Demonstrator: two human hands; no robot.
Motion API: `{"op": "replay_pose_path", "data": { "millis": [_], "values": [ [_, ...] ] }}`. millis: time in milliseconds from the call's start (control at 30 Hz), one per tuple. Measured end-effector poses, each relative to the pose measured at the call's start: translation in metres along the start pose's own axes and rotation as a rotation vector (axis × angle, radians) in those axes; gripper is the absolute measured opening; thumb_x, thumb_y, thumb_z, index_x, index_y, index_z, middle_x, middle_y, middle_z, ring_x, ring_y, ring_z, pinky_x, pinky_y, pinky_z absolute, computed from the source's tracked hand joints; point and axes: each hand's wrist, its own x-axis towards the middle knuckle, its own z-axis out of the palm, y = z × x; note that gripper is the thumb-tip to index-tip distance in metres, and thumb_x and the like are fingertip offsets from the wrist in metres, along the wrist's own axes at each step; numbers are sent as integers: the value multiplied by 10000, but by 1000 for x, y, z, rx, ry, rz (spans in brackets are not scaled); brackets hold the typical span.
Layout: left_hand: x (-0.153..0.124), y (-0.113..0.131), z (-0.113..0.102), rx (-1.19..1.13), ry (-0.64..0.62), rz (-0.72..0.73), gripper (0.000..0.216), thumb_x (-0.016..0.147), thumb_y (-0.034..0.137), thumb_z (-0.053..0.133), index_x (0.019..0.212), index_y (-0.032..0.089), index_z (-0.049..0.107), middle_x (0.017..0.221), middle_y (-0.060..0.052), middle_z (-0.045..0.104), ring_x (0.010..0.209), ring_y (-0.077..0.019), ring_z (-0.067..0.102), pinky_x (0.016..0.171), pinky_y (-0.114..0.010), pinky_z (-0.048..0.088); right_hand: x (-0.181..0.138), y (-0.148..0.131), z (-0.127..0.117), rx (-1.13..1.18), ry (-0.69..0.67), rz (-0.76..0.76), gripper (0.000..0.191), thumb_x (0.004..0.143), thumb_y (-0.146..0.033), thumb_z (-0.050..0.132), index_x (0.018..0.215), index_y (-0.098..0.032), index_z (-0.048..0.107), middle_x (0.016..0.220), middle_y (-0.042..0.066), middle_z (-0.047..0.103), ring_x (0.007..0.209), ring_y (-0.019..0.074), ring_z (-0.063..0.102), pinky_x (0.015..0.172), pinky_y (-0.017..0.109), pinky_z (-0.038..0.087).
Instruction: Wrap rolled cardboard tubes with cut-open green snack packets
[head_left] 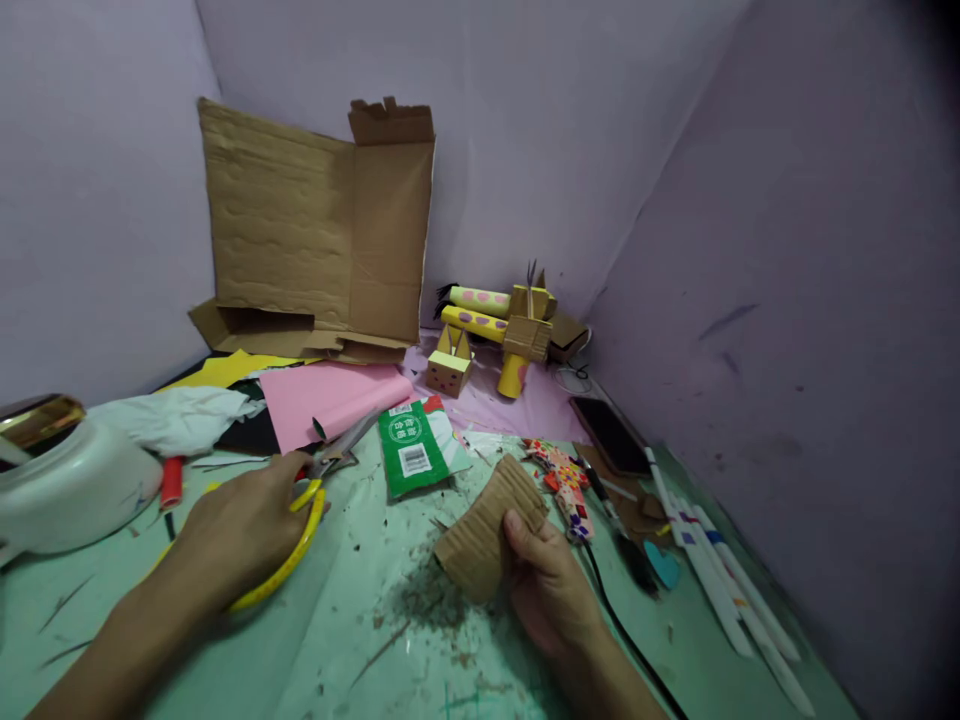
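My right hand [551, 575] pinches a small curved piece of corrugated cardboard [487, 525] between thumb and fingers, just above the table. My left hand [244, 520] is closed over a pair of scissors with yellow handles [289, 572]; the fingertips are partly hidden. The scissors' metal blades point away, towards a pink paper sheet [330, 395]. A green printed packet [415, 450] lies between and beyond my hands. Close to my right hand is a flower-patterned glue gun-like object [562, 485] with a black cord.
An opened cardboard box [315, 220] leans on the back wall. Cardboard and paper animal figures [517, 330] stand at the back. A phone [611, 435] and several white markers [720, 570] lie right. A white rounded container [75, 485] stands left. Dark scraps [431, 595] litter the green table.
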Motion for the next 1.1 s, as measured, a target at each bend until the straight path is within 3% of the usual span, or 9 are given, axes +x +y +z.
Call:
{"op": "replay_pose_path", "data": {
  "millis": [133, 267, 400, 533, 633, 833, 900, 1033, 1100],
  "values": [
    [6, -8, 12, 26, -69, 18, 340, 803, 316, 410, 1076, 180, 561, 1000, -170, 658, 844, -372, 629, 558, -361, 388, 0, -2, 3, 20, 75, 19, 353, 550, -304, 822, 865, -196, 705, 838, 41, 732, 866, 242, 658, 828, 360, 496],
    [4, -6, 6, 35, -65, -41, 413, 800, 386, 422, 1128, 185, 569, 1087, -190, 632, 929, -418, 590, 616, -440, 417, -2, -2, 5, -9, 79, -3, 384, 541, -319, 824, 881, -193, 700, 826, 41, 730, 845, 245, 659, 805, 364, 505],
    [-11, 27, -11, -407, 96, -23, 466, 770, 468, 483, 1113, 175, 600, 1053, -129, 648, 902, -307, 594, 749, -407, 436, -3, 1, 5, -51, -19, -21, 343, 599, -327, 796, 895, -184, 698, 793, 47, 724, 766, 227, 666, 746, 354, 514],
    [-24, 75, -7, -877, -441, 322, 197, 711, 333, 559, 802, 181, 644, 738, 0, 634, 670, -161, 549, 580, -245, 395, -5, 7, -1, -128, -119, -34, 256, 671, -324, 748, 862, -163, 697, 759, 52, 710, 706, 205, 652, 668, 322, 506],
    [-27, 95, 11, -852, -302, 329, 247, 756, 292, 477, 539, 178, 450, 512, 46, 411, 510, -112, 391, 471, -233, 257, -6, 12, -7, -246, -93, -63, 243, 678, -342, 741, 812, -143, 702, 732, 50, 699, 655, 188, 631, 613, 296, 490],
    [-32, 96, 40, -664, 269, 510, 270, 852, 255, 373, 587, 207, 353, 523, 25, 397, 472, -125, 389, 486, -269, 240, -7, 14, -8, -422, 33, -156, 274, 681, -394, 729, 795, -145, 714, 757, 57, 704, 684, 202, 626, 653, 313, 497],
    [-31, 95, 40, -680, 286, 551, 300, 857, 263, 391, 566, 205, 343, 509, 33, 375, 462, -118, 371, 479, -265, 229, -8, 12, -8, -448, 53, -178, 275, 661, -399, 741, 767, -146, 720, 728, 56, 704, 660, 201, 622, 632, 305, 495],
    [-27, 93, 34, -853, 77, 529, 298, 839, 351, 451, 592, 194, 394, 578, 14, 457, 548, -136, 431, 515, -255, 288, -9, 8, -8, -466, -33, -108, 294, 651, -396, 747, 797, -142, 730, 731, 68, 715, 638, 211, 636, 609, 310, 499],
    [-26, 94, 32, -930, 58, 493, 277, 822, 342, 453, 596, 195, 391, 598, 5, 465, 572, -143, 436, 528, -261, 302, -10, 9, -5, -496, -76, -96, 293, 653, -383, 748, 820, -143, 735, 752, 73, 725, 665, 219, 650, 628, 312, 504]
  ]
}}
